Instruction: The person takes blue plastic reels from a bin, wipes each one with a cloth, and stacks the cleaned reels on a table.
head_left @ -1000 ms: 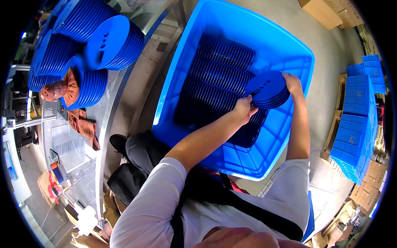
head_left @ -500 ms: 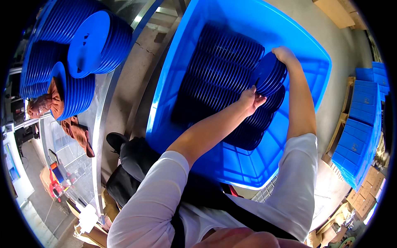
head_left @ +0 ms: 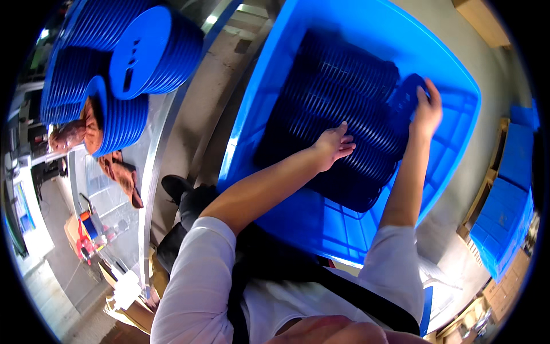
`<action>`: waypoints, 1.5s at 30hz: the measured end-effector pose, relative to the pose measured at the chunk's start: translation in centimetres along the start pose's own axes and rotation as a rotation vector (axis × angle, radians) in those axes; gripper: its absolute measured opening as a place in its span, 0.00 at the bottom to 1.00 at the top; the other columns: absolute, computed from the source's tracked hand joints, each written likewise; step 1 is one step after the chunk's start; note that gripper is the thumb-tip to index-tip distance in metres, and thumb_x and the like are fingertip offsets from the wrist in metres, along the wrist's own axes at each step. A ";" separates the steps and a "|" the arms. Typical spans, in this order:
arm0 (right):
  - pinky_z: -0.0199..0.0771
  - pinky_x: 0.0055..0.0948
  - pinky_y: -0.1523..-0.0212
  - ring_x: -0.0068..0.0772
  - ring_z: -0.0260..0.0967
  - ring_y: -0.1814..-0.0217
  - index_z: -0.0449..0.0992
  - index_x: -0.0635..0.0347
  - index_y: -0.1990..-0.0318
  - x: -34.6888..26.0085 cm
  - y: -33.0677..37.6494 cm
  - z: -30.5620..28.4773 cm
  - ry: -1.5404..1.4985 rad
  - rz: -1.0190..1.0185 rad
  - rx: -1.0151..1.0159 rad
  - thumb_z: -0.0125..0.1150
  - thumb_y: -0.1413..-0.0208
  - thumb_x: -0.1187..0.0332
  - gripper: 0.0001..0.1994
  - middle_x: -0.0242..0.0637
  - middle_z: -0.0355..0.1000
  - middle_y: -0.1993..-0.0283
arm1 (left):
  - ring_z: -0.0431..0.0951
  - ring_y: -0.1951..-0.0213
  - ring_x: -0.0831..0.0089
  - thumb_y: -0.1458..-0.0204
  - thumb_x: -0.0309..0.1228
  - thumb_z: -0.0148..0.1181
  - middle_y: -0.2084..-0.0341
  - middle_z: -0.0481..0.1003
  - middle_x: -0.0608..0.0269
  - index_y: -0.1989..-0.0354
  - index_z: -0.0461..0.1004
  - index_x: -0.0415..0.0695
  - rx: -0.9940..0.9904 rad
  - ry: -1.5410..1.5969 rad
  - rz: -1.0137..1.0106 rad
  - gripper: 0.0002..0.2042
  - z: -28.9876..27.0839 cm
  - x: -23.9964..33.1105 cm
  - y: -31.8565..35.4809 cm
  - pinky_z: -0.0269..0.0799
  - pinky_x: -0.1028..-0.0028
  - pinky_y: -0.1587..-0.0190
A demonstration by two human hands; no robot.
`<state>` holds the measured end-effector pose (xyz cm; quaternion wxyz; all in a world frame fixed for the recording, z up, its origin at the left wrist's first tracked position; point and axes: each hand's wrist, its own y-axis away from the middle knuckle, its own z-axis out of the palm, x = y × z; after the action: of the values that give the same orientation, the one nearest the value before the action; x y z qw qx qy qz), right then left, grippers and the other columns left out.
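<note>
Fingers of left hand [head_left: 331, 148] stand half-open, empty; right hand [head_left: 427, 113] half-curled against blue disc [head_left: 406, 97], hold unclear, at two o'clock in blue bin [head_left: 344, 238], where weak support may tip it

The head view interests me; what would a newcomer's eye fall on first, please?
Probably the big bright-blue plastic bin in the middle, holding rows of dark-blue round discs. The bare left hand is over those rows; the bare right hand is at their right side. Ribbed stacks of bright-blue round discs stand out at upper left.
</note>
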<state>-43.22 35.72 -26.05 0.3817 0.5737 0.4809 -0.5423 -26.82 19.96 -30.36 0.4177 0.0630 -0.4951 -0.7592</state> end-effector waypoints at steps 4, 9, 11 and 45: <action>0.68 0.31 0.45 0.35 0.65 0.43 0.69 0.71 0.49 -9.9 10.8 1.0 -0.169 -0.357 0.121 0.49 0.45 0.82 0.16 0.48 0.67 0.44 | 0.53 0.36 0.52 0.43 0.56 0.42 0.38 0.55 0.45 0.35 0.50 0.38 -0.065 -0.140 0.043 0.37 0.6 2.2 3.1 0.50 0.55 0.36; 0.60 0.42 0.39 0.44 0.59 0.38 0.57 0.70 0.40 -15.5 17.2 4.3 -0.647 -0.008 -0.080 0.50 0.43 0.61 0.28 0.51 0.60 0.41 | 0.59 0.38 0.61 0.43 0.59 0.38 0.39 0.59 0.54 0.38 0.57 0.47 -0.282 0.298 0.485 0.33 0.0 6.7 15.4 0.59 0.59 0.40; 0.58 0.43 0.38 0.44 0.57 0.37 0.56 0.68 0.38 -16.5 19.4 6.2 -0.724 0.101 -0.259 0.49 0.42 0.62 0.28 0.51 0.59 0.40 | 0.65 0.42 0.61 0.42 0.57 0.38 0.43 0.64 0.55 0.42 0.61 0.49 -0.404 0.348 0.640 0.28 -3.8 7.0 20.7 0.64 0.61 0.44; 0.67 0.41 0.47 0.51 0.66 0.47 0.65 0.51 0.41 -22.8 60.8 31.3 -0.057 -1.360 -1.721 0.72 0.63 0.63 0.36 0.48 0.67 0.45 | 0.62 0.41 0.62 0.38 0.50 0.33 0.42 0.63 0.55 0.40 0.57 0.47 0.184 1.461 1.567 0.25 -35.4 -15.3 42.2 0.54 0.58 0.38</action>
<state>8.68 -12.39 -12.33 0.2864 -0.2823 0.9055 -0.1354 25.20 -0.89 -19.04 0.9765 0.1977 -0.0834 -0.0187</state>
